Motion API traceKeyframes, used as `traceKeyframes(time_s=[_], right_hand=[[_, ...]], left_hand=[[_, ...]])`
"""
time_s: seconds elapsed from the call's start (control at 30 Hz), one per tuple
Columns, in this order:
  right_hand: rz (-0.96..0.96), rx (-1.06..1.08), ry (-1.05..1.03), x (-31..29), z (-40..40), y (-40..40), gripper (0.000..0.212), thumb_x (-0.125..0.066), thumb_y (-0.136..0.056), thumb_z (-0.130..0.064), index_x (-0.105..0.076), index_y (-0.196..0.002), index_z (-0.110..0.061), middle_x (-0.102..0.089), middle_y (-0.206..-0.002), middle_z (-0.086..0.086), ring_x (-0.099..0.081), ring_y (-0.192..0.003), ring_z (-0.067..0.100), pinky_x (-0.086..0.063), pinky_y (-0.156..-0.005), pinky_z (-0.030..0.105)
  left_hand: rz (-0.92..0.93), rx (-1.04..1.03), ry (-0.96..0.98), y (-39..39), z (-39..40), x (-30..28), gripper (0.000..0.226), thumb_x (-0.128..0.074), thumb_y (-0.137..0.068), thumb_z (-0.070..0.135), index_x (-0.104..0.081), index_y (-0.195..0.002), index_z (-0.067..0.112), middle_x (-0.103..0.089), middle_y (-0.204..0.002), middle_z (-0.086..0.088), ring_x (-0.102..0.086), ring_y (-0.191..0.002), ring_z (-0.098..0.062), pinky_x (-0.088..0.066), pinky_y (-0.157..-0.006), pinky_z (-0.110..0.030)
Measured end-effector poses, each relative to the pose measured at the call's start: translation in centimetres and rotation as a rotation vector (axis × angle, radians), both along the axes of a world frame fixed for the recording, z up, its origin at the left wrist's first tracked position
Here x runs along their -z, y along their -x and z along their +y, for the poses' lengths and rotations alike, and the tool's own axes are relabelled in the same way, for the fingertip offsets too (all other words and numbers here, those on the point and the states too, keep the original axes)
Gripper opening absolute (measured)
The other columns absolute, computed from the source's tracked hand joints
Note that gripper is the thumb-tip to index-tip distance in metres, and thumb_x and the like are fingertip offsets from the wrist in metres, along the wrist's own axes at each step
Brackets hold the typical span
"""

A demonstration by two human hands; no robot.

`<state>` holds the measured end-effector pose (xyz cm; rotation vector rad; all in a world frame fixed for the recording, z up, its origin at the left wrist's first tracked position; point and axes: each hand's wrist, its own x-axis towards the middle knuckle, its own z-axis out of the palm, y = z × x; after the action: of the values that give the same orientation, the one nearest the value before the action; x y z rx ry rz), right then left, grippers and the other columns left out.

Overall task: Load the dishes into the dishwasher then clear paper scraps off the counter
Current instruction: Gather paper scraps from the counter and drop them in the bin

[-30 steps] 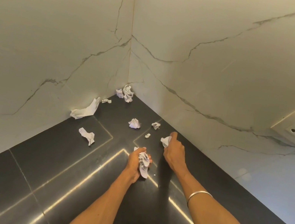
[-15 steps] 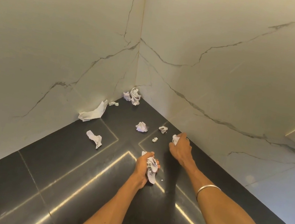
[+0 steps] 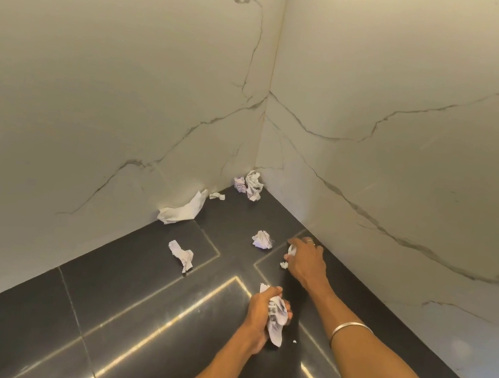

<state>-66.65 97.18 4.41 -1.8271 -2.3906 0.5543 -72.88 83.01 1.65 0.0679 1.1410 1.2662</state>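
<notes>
White crumpled paper scraps lie on the black counter in a wall corner. My left hand grips a bunch of crumpled paper near the counter's middle. My right hand is farther in, close to the right wall, its fingers curled round a small paper scrap; a tiny scrap lies just under its knuckles. A paper ball sits just left of that hand. A twisted scrap lies further left. A large sheet leans on the left wall, and a small scrap lies beside it. Two wads fill the corner.
White marbled walls close the counter on the left and right, meeting in a corner ahead. Bright light strips reflect on the glossy black top. A silver bangle circles my right wrist.
My right hand has reached further in and left, over the spot where a small ball of paper lay, with its scrap in its fingers. My left hand has kept its bunch of paper.
</notes>
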Motion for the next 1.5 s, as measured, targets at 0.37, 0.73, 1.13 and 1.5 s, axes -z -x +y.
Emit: traceKeyframes(time_s=[0.37, 0.73, 1.13, 1.5], right_hand=[[0.31, 0.151, 0.067, 0.3, -2.1, -2.5, 0.022, -0.059, -0.094, -0.036, -0.052, -0.113, -0.027, -0.062, -0.113, 0.008, -0.059, -0.101, 0.025, -0.042, -0.081, 0.031], [0.174, 0.109, -0.002, 1.9, -6.4, -1.7, 0.017, -0.065, -0.088, -0.038, -0.07, -0.102, -0.028, -0.058, -0.104, 0.004, -0.061, -0.092, 0.025, -0.054, -0.078, 0.033], [0.628, 0.491, 0.431, -0.8, -16.1, -5.4, 0.013, -0.056, -0.081, -0.028, -0.058, -0.076, -0.016, -0.063, -0.065, 0.005, -0.058, -0.057, 0.018, -0.05, -0.056, 0.028], [0.763, 0.474, 0.432, -4.3, -30.0, -4.2, 0.014, -0.057, -0.07, -0.028, -0.057, -0.062, -0.017, -0.056, -0.051, 0.001, -0.053, -0.05, 0.018, -0.045, -0.053, 0.032]], left_hand=[[-0.035, -0.019, 0.004, 0.0, -0.1, -0.1, 0.016, -0.058, -0.09, 0.014, -0.054, -0.076, 0.009, -0.052, -0.064, -0.014, -0.052, -0.051, -0.021, -0.047, -0.047, -0.027], [-0.056, -0.06, 0.015, -0.1, -2.7, -0.6, 0.021, -0.056, -0.092, 0.014, -0.051, -0.072, 0.009, -0.051, -0.064, -0.013, -0.052, -0.052, -0.021, -0.046, -0.047, -0.028], [0.065, -0.107, 0.183, -1.1, -10.2, -4.1, 0.022, -0.053, -0.086, 0.018, -0.053, -0.068, 0.006, -0.055, -0.058, -0.011, -0.052, -0.048, -0.024, -0.043, -0.056, -0.029], [0.215, -0.171, 0.21, -1.0, -19.2, -4.7, 0.021, -0.06, -0.08, 0.021, -0.066, -0.083, 0.001, -0.068, -0.075, -0.018, -0.062, -0.065, -0.029, -0.052, -0.071, -0.04]])
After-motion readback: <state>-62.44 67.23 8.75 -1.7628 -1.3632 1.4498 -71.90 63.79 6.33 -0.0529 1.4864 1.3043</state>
